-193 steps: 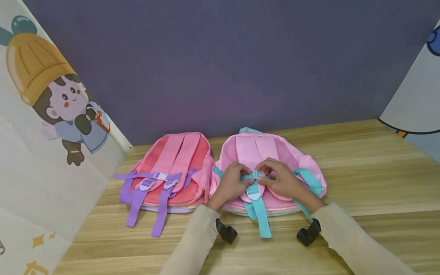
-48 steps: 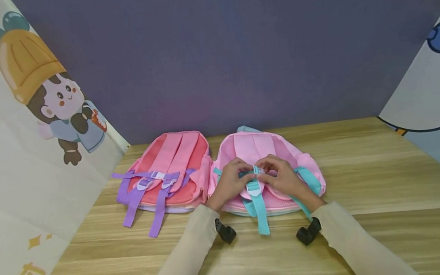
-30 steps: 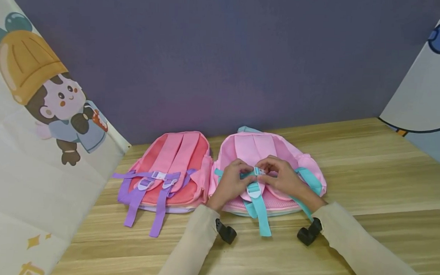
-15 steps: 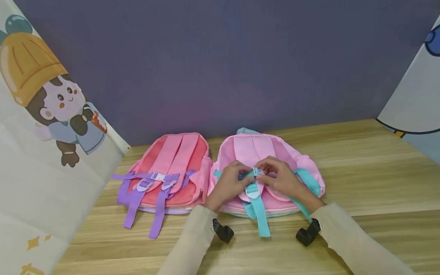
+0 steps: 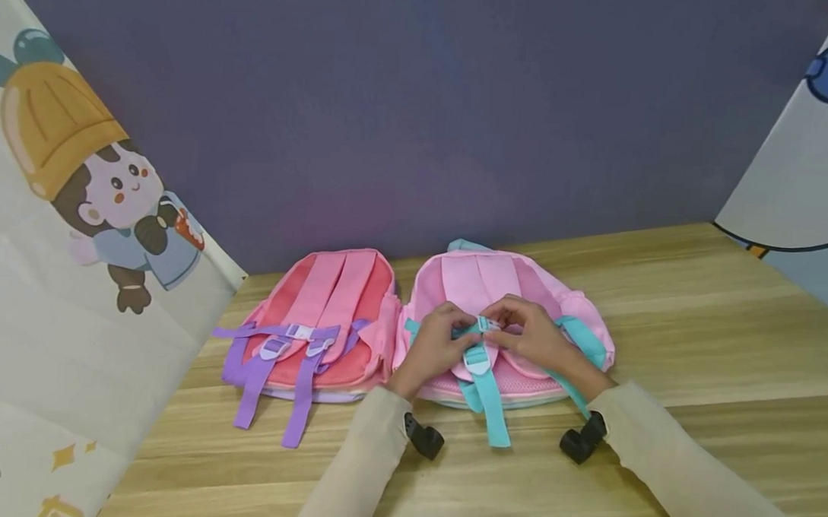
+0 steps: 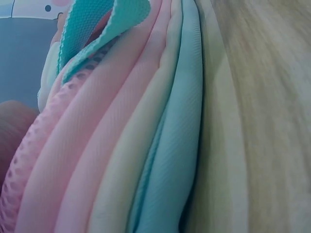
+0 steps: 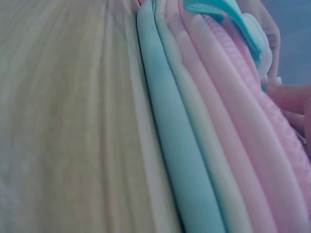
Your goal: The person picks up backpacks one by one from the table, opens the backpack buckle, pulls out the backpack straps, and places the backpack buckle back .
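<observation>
A light pink backpack (image 5: pixel 430 286) lies on the table with its shoulder straps facing up. My left hand (image 5: pixel 434 347) pinches a teal strap (image 5: pixel 469 330) across its middle. From the other side, my right hand (image 5: pixel 534 339) pinches the white buckle (image 5: pixel 488 324) joined to that strap. Fingers partly cover the buckle, so whether it is fastened cannot be told. Below it hangs a teal webbing end (image 5: pixel 494 413) from a white adjuster (image 5: pixel 476 361). The right wrist view shows fingers (image 7: pixel 291 99) beside the pack's mesh; the left wrist view shows mostly the pack's layered edge (image 6: pixel 121 126).
Left of the pink pack, touching it, lies a coral-pink backpack (image 5: pixel 380 333) with purple straps (image 5: pixel 302 407) and a white buckle (image 5: pixel 302 332). The wooden table (image 5: pixel 699 322) meets a dark panel (image 5: pixel 419 122) behind and a printed white panel (image 5: pixel 55 330) at left.
Both hands stay at the buckle and teal strap, with only slight finger shifts. The backpacks keep their places; the head view sways a little.
</observation>
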`<state>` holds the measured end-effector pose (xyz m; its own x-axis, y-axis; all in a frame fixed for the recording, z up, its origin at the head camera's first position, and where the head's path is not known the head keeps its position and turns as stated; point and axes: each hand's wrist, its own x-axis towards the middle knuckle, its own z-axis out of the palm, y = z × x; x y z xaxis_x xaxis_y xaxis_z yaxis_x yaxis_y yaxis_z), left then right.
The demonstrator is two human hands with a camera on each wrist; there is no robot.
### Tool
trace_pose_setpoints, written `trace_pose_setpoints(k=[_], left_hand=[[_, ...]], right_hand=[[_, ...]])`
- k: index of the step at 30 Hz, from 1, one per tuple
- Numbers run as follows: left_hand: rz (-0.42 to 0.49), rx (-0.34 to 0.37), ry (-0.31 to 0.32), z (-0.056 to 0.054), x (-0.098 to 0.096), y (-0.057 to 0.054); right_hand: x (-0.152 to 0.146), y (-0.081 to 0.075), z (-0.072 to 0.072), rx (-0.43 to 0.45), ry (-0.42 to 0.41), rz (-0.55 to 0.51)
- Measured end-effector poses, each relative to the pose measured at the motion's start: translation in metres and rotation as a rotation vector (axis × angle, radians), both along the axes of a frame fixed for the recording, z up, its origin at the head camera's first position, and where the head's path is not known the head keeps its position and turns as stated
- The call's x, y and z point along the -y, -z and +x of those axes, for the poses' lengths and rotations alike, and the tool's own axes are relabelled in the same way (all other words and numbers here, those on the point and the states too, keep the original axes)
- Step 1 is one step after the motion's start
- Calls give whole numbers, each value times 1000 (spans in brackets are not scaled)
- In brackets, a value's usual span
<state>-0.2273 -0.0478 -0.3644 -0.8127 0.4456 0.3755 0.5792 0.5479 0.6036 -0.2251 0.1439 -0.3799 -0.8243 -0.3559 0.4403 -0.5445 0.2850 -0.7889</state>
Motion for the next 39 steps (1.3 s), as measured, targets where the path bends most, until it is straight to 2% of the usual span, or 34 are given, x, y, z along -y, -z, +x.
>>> trace_pose_setpoints(k=[7,12,21,26,33,39], left_hand=[[-5,-8,7,1,-2,2],[-12,1,0,2,-3,2],[-60,77,43,1,8,-6],[-66,45,57,0,10,-8],[-61,30,18,0,7,-4],[-50,10,11,0,5,-4]], right_hand=[[-1,3,3,-62,19,45],[-1,4,3,-51,24,33],[1,5,2,-87,-1,-9],[1,4,1,-89,13,-14],[1,3,1,-61,10,2],[0,2,-1,-41,12,27]])
